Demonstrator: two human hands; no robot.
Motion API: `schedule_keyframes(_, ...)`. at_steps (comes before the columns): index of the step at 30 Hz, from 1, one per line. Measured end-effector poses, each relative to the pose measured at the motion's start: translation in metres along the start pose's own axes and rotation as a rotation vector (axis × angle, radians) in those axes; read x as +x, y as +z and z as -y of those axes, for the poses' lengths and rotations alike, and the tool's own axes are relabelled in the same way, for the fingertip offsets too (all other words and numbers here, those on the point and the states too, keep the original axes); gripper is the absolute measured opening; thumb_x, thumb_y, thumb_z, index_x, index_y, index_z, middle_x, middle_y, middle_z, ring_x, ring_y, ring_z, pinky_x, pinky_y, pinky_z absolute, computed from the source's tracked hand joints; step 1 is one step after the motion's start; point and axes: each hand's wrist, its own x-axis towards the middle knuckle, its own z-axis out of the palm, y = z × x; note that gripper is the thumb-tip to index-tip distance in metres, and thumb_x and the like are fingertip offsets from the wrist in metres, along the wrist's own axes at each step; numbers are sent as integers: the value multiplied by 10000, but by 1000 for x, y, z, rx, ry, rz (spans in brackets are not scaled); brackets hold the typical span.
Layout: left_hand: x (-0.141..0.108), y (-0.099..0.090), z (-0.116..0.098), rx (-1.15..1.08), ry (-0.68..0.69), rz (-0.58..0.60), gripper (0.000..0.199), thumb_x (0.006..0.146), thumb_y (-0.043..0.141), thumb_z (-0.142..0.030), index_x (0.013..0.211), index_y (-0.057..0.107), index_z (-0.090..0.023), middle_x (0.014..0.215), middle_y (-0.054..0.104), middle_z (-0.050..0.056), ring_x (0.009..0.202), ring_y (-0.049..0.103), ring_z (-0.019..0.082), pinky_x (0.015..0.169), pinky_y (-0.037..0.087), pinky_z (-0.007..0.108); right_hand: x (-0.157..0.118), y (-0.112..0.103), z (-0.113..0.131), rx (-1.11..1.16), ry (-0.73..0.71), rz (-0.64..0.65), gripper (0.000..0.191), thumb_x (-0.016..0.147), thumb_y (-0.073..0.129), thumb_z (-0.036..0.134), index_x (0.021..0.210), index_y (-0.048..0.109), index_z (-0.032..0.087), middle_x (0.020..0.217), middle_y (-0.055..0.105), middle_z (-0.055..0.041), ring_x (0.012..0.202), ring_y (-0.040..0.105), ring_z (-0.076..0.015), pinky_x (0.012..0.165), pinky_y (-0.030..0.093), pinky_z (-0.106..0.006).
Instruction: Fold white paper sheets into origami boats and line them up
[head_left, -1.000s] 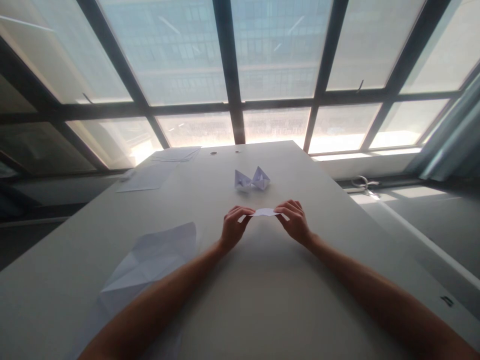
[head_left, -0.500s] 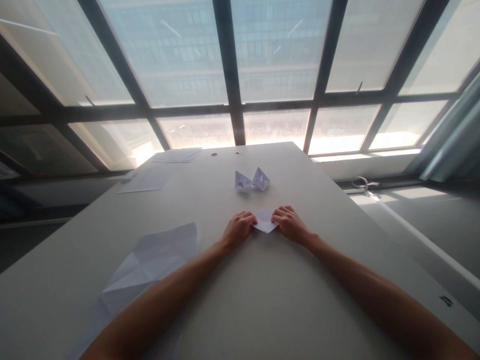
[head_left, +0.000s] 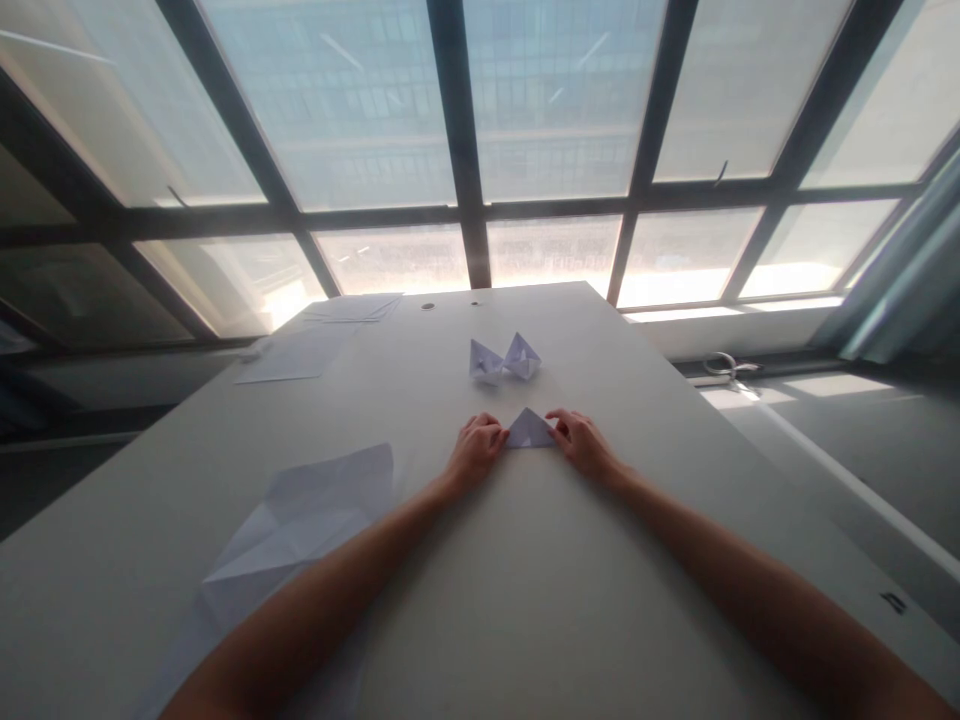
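Note:
A small white folded paper [head_left: 530, 430] lies between my hands, shaped like a triangle with its point away from me and a straight edge toward me. My left hand [head_left: 480, 447] is closed on its left corner. At the right corner, my right hand [head_left: 583, 444] pinches the paper between thumb and fingers. Just beyond stand two white origami pieces [head_left: 504, 360] with pointed peaks, side by side. Partly under my left forearm lies a larger creased sheet of paper [head_left: 315, 510].
The white table [head_left: 465, 600] stretches toward large framed windows. Flat paper sheets [head_left: 289, 358] lie at its far left. A round hole [head_left: 427, 307] shows near the far edge. To the right, below table height, is a silvery ring-shaped object [head_left: 721, 366].
The small paper went from a diamond shape with its point toward me to a triangle with a straight near edge. My hands have stayed at its sides, with the fingers shifted slightly.

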Motion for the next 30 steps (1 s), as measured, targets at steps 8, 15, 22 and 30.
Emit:
schedule_keyframes(8,-4,1,-6,205,-108,-14,254,894,580,-375,1055,643,-188,1119,615,94,1079,539,265,943,433,406,-4,0,9,-176,29,16,180,907,568,189,1066,653,193,965,661,-65,935,574,-195,882,413,-319)
schedule_keyframes(15,-7,1,-12,144,306,298,499,1014,336,-286,1511,296,-274,1571,310,34,1464,218,198,1183,165,424,-7,2,20,-313,-95,140,371,947,406,127,1232,629,207,1274,613,-92,1182,524,-206,1018,365,-349)
schedule_keyframes(22,-12,-2,-21,216,305,381,665,1005,286,-536,1561,121,-212,1601,183,80,1485,136,221,1188,91,423,-20,17,37,-365,-69,295,583,985,316,316,1512,286,69,1564,273,-157,1467,186,-250,1188,64,-491)
schedule_keyframes(30,-17,-4,-17,265,266,406,660,1013,248,-523,1555,151,-159,1600,169,111,1486,126,228,1186,76,430,-22,14,31,-350,-63,381,651,1001,233,457,1536,210,88,1592,170,-131,1482,114,-239,1181,70,-528)
